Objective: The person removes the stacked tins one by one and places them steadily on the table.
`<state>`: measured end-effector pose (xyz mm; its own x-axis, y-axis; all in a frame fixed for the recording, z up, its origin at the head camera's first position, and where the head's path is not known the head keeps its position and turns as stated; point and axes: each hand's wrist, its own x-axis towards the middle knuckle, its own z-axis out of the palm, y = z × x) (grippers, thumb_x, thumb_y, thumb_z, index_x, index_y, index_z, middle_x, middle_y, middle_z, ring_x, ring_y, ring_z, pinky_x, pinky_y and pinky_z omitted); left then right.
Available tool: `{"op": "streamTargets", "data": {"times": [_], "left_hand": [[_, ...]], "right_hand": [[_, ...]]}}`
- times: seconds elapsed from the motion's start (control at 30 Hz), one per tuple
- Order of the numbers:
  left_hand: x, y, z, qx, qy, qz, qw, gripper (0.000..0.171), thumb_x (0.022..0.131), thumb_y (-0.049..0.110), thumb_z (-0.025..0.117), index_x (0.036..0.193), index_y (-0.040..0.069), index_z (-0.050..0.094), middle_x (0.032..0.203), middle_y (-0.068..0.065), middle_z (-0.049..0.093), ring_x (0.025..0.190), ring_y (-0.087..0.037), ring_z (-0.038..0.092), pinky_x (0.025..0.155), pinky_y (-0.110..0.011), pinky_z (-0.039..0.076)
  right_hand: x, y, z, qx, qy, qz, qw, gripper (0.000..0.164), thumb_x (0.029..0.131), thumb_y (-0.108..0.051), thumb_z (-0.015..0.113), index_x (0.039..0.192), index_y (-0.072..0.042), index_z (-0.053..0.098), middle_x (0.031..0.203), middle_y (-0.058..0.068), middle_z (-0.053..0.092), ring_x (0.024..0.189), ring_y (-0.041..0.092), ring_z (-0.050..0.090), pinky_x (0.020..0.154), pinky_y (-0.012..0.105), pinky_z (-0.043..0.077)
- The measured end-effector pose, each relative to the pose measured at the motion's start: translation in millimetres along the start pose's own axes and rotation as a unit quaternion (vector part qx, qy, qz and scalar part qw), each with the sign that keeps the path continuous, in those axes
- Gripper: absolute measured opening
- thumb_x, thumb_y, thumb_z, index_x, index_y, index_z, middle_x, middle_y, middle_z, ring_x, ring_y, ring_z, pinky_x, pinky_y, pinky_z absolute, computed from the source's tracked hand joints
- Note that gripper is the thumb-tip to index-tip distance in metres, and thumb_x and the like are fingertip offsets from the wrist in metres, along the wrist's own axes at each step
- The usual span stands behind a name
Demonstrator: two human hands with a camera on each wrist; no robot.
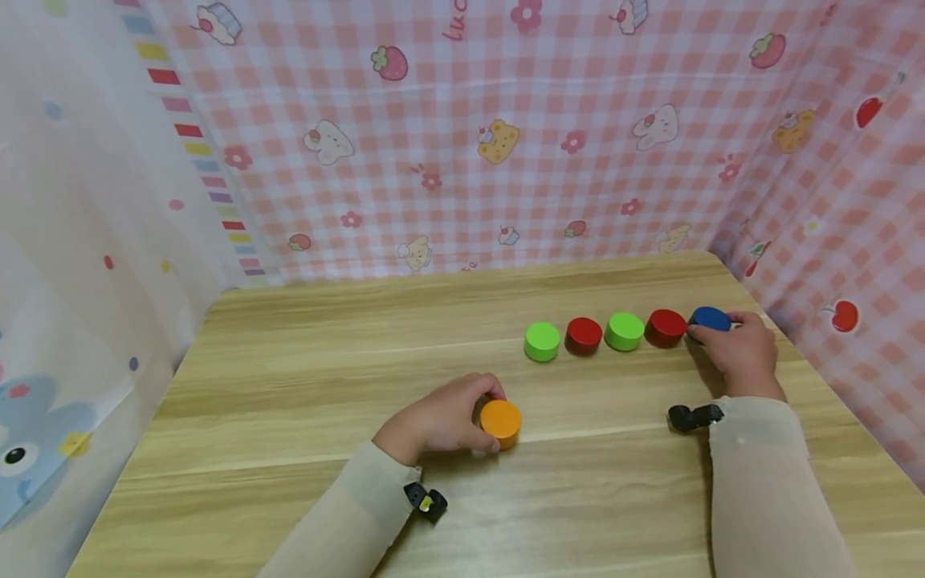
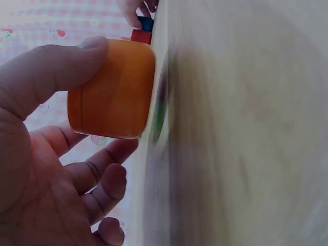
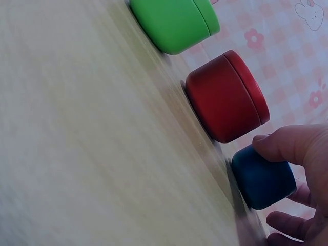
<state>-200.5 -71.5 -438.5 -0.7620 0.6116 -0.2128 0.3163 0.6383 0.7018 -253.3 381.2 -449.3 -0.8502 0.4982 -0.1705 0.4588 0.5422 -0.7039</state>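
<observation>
A row of five discs stands on the table [image 1: 303, 377], toward its right far side: from left to right, a green disc [image 1: 542, 341], a red disc [image 1: 584, 335], a second green disc [image 1: 625, 331], a second red disc [image 1: 666, 327] and a blue disc [image 1: 711, 319]. The discs stand just beside one another; whether neighbours touch cannot be told. The right hand [image 1: 737, 353] grips the blue disc at the right end of the row, with thumb and fingers curled round its rim, and the disc rests flat on the table just beside the second red disc. The left hand [image 1: 441, 419] grips an orange disc [image 1: 501, 422], thumb on one side and fingers on the other; this disc sits on the table well apart from the row, nearer the person and to the left of the first green disc. Judged from the layout, five discs are in line, and the fifth is not yet released. The orange disc remains outside the row and is the only piece left to place. Both wrist views confirm a firm, narrow grip on each disc.
</observation>
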Motion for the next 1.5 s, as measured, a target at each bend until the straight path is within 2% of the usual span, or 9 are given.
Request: {"op": "streamTargets", "data": {"times": [0.17, 0.3, 0.67, 0.8, 0.93, 1.27, 1.5], "left_hand": [[0.6, -0.3, -8.0, 0.009, 0.025, 0.001, 0.9997, 0.047, 0.081, 0.023, 0.090, 0.118, 0.024, 0.061, 0.123, 0.006, 0.063, 0.115, -0.020, 0.056, 0.106, -0.044, 0.044], [7.4, -0.5, -16.2, 0.023, 0.053, -0.005, 0.9983, 0.049, 0.081, 0.025, 0.091, 0.120, 0.020, 0.061, 0.131, 0.000, 0.064, 0.120, -0.024, 0.057, 0.109, -0.049, 0.042], [49.2, 4.2, -35.8, 0.059, 0.138, -0.073, 0.9859, 0.056, 0.084, 0.035, 0.089, 0.130, 0.018, 0.061, 0.128, -0.001, 0.064, 0.114, -0.024, 0.056, 0.107, -0.049, 0.039], [62.6, -0.2, -38.9, 0.078, 0.145, -0.104, 0.9808, 0.058, 0.085, 0.038, 0.088, 0.132, 0.018, 0.061, 0.128, -0.001, 0.064, 0.112, -0.023, 0.057, 0.103, -0.048, 0.040], [68.6, -3.5, -40.2, 0.081, 0.152, -0.128, 0.9767, 0.057, 0.087, 0.038, 0.087, 0.133, 0.018, 0.060, 0.131, -0.003, 0.065, 0.113, -0.025, 0.057, 0.103, -0.050, 0.039], [70.7, -10.3, -35.8, 0.092, 0.164, -0.162, 0.9687, 0.058, 0.087, 0.038, 0.087, 0.135, 0.020, 0.061, 0.132, -0.006, 0.066, 0.109, -0.028, 0.058, 0.102, -0.051, 0.039], [69.3, -10.6, -36.0, 0.087, 0.160, -0.167, 0.9690, 0.062, 0.087, 0.037, 0.087, 0.140, 0.020, 0.059, 0.137, -0.006, 0.066, 0.112, -0.029, 0.060, 0.103, -0.051, 0.038]], "right_hand": [[-2, 0, 2, -0.004, 0.002, -0.001, 1.000, 0.090, 0.100, -0.051, 0.063, 0.161, 0.005, 0.028, 0.160, 0.040, 0.031, 0.145, 0.057, 0.033, 0.117, 0.063, 0.037], [-3, -1, 4, -0.009, 0.003, -0.002, 1.000, 0.090, 0.100, -0.051, 0.064, 0.161, 0.005, 0.029, 0.159, 0.040, 0.031, 0.145, 0.058, 0.032, 0.116, 0.063, 0.036], [-3, -1, 7, -0.010, 0.000, -0.001, 1.000, 0.088, 0.100, -0.049, 0.063, 0.161, 0.004, 0.028, 0.158, 0.041, 0.030, 0.145, 0.058, 0.031, 0.116, 0.064, 0.035], [-3, -1, 10, -0.009, -0.002, 0.001, 1.000, 0.089, 0.100, -0.050, 0.064, 0.161, 0.004, 0.028, 0.158, 0.041, 0.030, 0.145, 0.058, 0.030, 0.116, 0.065, 0.035], [-2, -3, 14, -0.003, -0.002, 0.001, 1.000, 0.090, 0.100, -0.049, 0.064, 0.162, 0.004, 0.027, 0.158, 0.041, 0.029, 0.145, 0.057, 0.029, 0.116, 0.065, 0.035], [-4, -8, 17, -0.008, -0.006, 0.002, 1.000, 0.090, 0.100, -0.050, 0.063, 0.162, 0.004, 0.026, 0.159, 0.041, 0.027, 0.145, 0.058, 0.027, 0.115, 0.066, 0.034], [-3, -6, 15, 0.001, -0.013, 0.000, 1.000, 0.092, 0.099, -0.052, 0.063, 0.163, 0.002, 0.026, 0.160, 0.040, 0.026, 0.146, 0.057, 0.027, 0.116, 0.066, 0.035]]}}
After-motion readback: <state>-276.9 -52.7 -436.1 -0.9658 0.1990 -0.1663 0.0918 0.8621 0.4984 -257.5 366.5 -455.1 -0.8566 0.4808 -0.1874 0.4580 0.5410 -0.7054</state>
